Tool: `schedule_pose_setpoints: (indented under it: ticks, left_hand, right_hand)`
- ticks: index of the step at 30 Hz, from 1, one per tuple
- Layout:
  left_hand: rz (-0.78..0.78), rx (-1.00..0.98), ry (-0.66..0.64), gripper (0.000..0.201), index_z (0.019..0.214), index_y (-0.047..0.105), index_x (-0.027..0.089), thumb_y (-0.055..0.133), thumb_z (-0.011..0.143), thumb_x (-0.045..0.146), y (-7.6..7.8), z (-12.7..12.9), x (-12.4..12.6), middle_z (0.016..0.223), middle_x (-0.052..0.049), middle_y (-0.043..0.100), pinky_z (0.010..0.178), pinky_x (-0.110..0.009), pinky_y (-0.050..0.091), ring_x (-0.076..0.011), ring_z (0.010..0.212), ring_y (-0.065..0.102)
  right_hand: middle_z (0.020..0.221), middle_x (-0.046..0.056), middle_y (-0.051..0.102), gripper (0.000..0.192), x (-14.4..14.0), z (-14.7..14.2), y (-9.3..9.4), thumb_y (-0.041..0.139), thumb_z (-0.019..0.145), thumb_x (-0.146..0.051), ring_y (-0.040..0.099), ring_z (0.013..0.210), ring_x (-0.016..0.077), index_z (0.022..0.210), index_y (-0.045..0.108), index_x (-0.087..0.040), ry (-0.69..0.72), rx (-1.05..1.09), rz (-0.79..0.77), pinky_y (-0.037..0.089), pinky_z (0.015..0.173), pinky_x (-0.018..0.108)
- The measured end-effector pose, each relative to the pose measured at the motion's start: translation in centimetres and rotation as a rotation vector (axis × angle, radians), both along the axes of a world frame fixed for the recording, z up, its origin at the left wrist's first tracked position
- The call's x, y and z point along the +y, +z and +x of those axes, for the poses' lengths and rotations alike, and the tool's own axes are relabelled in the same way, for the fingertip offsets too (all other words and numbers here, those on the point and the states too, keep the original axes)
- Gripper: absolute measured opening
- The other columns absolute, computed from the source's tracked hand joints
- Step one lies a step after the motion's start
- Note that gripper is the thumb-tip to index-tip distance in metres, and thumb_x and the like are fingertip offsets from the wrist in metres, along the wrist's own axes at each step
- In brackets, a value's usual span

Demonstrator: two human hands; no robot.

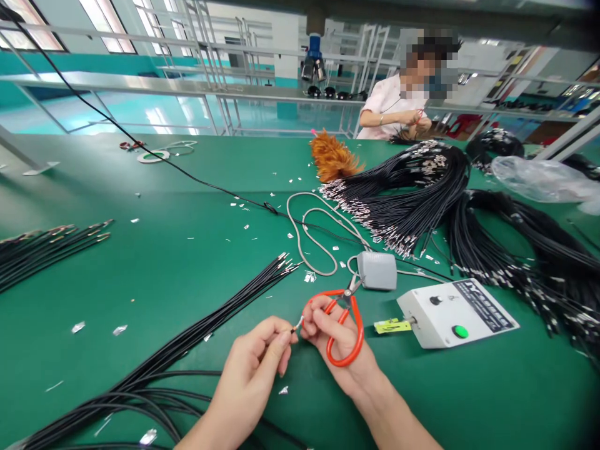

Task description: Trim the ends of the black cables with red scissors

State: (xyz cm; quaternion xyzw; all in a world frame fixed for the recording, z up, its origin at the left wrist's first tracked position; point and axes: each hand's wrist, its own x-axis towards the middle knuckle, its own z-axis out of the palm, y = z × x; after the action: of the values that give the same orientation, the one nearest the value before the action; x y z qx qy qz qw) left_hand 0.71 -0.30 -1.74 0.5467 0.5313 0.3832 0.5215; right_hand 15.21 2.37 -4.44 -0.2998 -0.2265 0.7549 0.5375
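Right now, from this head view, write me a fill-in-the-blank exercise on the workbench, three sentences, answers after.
1. The right hand holds scissors whose handles are ____ in colour.
2. The left hand pinches the end of a thin ____ cable, which the fingers of both hands meet at.
3. On the white control box, the round button is ____.

Missing words: red; black; green
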Motion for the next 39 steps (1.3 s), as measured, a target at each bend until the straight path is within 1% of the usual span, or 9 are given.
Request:
schedule_pose_setpoints:
  ticks: [7, 11, 14, 18, 25, 30, 33, 37, 39]
  left_hand:
    - [0.036, 0.076, -0.067, 0.033, 0.074, 0.056, 0.017, 0.044, 0.091, 0.042, 0.0, 0.2, 0.1, 0.053, 0.005, 0.043, 0.052, -0.023, 0.032, -0.0116, 0.051, 0.039]
    - [0.047, 0.037, -0.013, 0.031, 0.075, 0.055, 0.017, 0.046, 0.092, 0.042, -0.5, -0.1, 0.2, 0.054, 0.005, 0.044, 0.052, -0.023, 0.031, -0.0111, 0.052, 0.039]
    - [0.032, -0.025, 0.063, 0.029, 0.078, 0.054, 0.018, 0.048, 0.092, 0.043, -1.0, -0.3, 0.4, 0.055, 0.005, 0.045, 0.05, -0.022, 0.029, -0.0107, 0.051, 0.038]
    - [0.001, -0.052, 0.082, 0.027, 0.081, 0.054, 0.018, 0.05, 0.091, 0.043, -1.1, -0.5, 0.5, 0.055, 0.005, 0.045, 0.051, -0.022, 0.03, -0.0108, 0.053, 0.038]
    - [-0.001, -0.014, 0.053, 0.03, 0.078, 0.052, 0.018, 0.05, 0.089, 0.046, -0.3, -0.2, 0.4, 0.054, 0.005, 0.046, 0.05, -0.023, 0.03, -0.0111, 0.051, 0.04]
    - [-0.006, -0.012, 0.035, 0.033, 0.079, 0.053, 0.018, 0.05, 0.089, 0.049, -0.4, -0.1, 0.3, 0.053, 0.005, 0.046, 0.049, -0.022, 0.03, -0.0107, 0.051, 0.039]
    - [-0.068, -0.031, 0.017, 0.04, 0.079, 0.052, 0.018, 0.051, 0.086, 0.057, -0.2, -0.2, 0.5, 0.05, 0.005, 0.045, 0.045, -0.02, 0.025, -0.0093, 0.048, 0.034]
    - [-0.284, -0.169, -0.043, 0.055, 0.074, 0.052, 0.017, 0.058, 0.072, 0.072, 0.2, -0.2, 1.0, 0.044, 0.009, 0.038, 0.041, -0.019, 0.013, -0.0052, 0.041, 0.021]
    - [-0.358, -0.226, -0.048, 0.056, 0.073, 0.052, 0.017, 0.063, 0.067, 0.072, 0.2, -0.2, 1.3, 0.043, 0.01, 0.037, 0.04, -0.019, 0.01, -0.0041, 0.039, 0.018]
  right_hand:
    - [0.068, -0.003, 0.06, 0.025, 0.3, 0.4, 0.2, 0.085, 0.064, -0.023, 0.051, 0.061, 0.0091, 0.078, 0.065, -0.018, 0.096, 0.065, -0.079, 0.044, 0.064, 0.024]
    - [0.069, -0.004, 0.061, 0.028, 0.0, 0.1, -0.3, 0.086, 0.064, -0.022, 0.052, 0.062, 0.0086, 0.08, 0.064, -0.019, 0.133, 0.091, -0.086, 0.045, 0.066, 0.025]
    - [0.069, -0.003, 0.063, 0.029, -0.3, -0.3, -0.6, 0.088, 0.062, -0.025, 0.053, 0.06, 0.0083, 0.078, 0.065, -0.018, 0.118, -0.014, -0.064, 0.043, 0.063, 0.023]
    - [0.07, -0.003, 0.064, 0.03, -0.6, -0.8, -0.7, 0.089, 0.058, -0.025, 0.056, 0.066, 0.0096, 0.077, 0.067, -0.018, 0.069, -0.154, 0.022, 0.043, 0.065, 0.022]
    - [0.074, -0.001, 0.067, 0.026, 0.0, -0.2, -0.4, 0.086, 0.063, -0.027, 0.055, 0.062, 0.0096, 0.078, 0.066, -0.018, -0.05, -0.137, 0.071, 0.044, 0.064, 0.023]
    - [0.07, -0.002, 0.067, 0.029, 0.1, -0.3, -0.3, 0.088, 0.06, -0.026, 0.056, 0.059, 0.0093, 0.075, 0.064, -0.018, -0.058, -0.117, 0.045, 0.044, 0.061, 0.022]
    - [0.07, -0.002, 0.068, 0.028, 0.0, -0.4, 0.0, 0.087, 0.061, -0.026, 0.057, 0.061, 0.0094, 0.075, 0.064, -0.018, -0.081, -0.116, 0.06, 0.044, 0.062, 0.021]
    - [0.07, -0.001, 0.068, 0.028, -0.1, -0.7, -0.1, 0.087, 0.061, -0.026, 0.057, 0.06, 0.0101, 0.075, 0.064, -0.018, -0.095, -0.114, 0.041, 0.045, 0.062, 0.023]
    - [0.071, -0.001, 0.068, 0.029, -0.1, -0.8, -0.6, 0.087, 0.061, -0.026, 0.057, 0.06, 0.0107, 0.076, 0.064, -0.018, -0.096, -0.101, 0.009, 0.045, 0.061, 0.024]
